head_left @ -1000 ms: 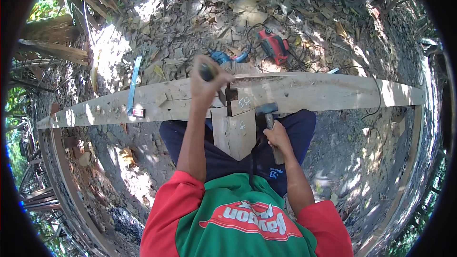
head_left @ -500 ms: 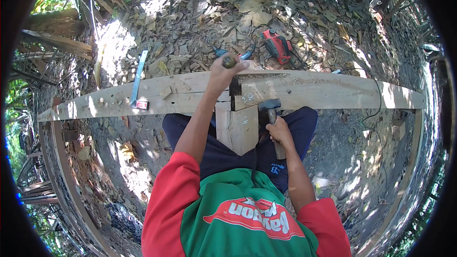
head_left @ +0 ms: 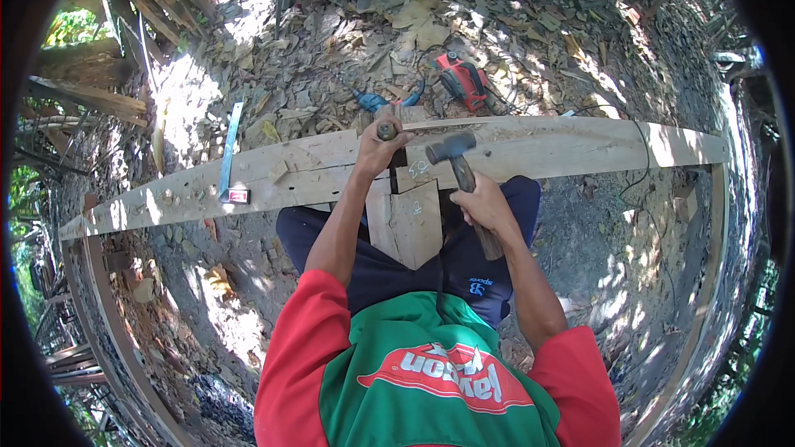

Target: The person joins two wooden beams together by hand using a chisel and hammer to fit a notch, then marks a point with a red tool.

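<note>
My left hand (head_left: 379, 153) is closed around an upright tool, likely a chisel (head_left: 386, 130), whose round handle end points up; its lower part is hidden. It stands at a dark slot in the long pale timber beam (head_left: 530, 149). My right hand (head_left: 483, 205) grips the wooden handle of a hammer (head_left: 451, 147). The hammer's dark metal head is over the beam, to the right of my left hand. A short pale board with a pointed end (head_left: 418, 228) juts from the beam toward me, between my legs.
A try square (head_left: 229, 157) lies across the beam on the left, near a small wood chip (head_left: 279, 171). Beyond the beam, a red power tool (head_left: 464, 83) and a blue power tool (head_left: 373, 101) rest on leaf litter. A dark cable (head_left: 648, 149) crosses the beam's right part.
My left hand and the upright tool have come down closer to the beam. The hammer has risen and moved left toward them, with my right hand following.
</note>
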`<state>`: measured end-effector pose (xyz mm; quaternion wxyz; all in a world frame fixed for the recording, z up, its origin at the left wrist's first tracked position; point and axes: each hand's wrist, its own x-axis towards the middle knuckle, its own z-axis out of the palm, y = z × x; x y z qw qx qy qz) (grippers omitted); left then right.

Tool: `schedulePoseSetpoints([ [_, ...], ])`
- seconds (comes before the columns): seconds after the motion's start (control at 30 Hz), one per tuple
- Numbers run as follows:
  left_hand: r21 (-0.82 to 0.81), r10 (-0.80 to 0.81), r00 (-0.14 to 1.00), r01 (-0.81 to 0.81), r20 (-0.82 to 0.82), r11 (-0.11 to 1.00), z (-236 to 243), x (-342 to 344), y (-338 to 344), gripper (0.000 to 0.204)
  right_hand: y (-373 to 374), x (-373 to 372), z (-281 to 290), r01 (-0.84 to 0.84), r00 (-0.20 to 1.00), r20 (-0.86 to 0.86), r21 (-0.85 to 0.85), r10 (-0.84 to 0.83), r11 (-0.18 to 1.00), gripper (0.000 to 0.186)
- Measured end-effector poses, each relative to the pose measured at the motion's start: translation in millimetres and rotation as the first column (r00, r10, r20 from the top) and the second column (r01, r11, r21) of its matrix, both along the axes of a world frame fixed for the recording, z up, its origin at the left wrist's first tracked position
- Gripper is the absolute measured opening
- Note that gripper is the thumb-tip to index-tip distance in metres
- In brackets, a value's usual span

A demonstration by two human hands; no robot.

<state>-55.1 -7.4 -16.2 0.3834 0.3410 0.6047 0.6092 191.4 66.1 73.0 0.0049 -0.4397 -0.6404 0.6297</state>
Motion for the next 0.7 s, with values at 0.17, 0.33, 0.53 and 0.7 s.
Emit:
schedulePoseSetpoints([
  [0.17,0.115,0.011,1.000,-0.008,-0.026,0.993,13,18,0,0.017,-3,-37,99,0.085,0.910,-0.387,0.530,0.151,0.844,0.029],
  [0.33,0.338,-0.018,0.974,0.095,-0.224,0.936,17,15,-13,0.038,-16,-69,53,-0.009,0.969,-0.184,0.641,0.165,0.768,0.034],
  [0.53,0.166,0.006,0.972,0.034,-0.235,0.986,-5,3,-2,0.035,2,-91,18,-0.158,0.986,0.039,0.515,0.161,0.842,0.035],
  [0.7,-0.099,-0.166,0.978,0.154,-0.123,0.983,-2,-9,2,0.022,18,-59,121,0.020,0.968,-0.222,0.523,0.114,0.852,0.031],
])
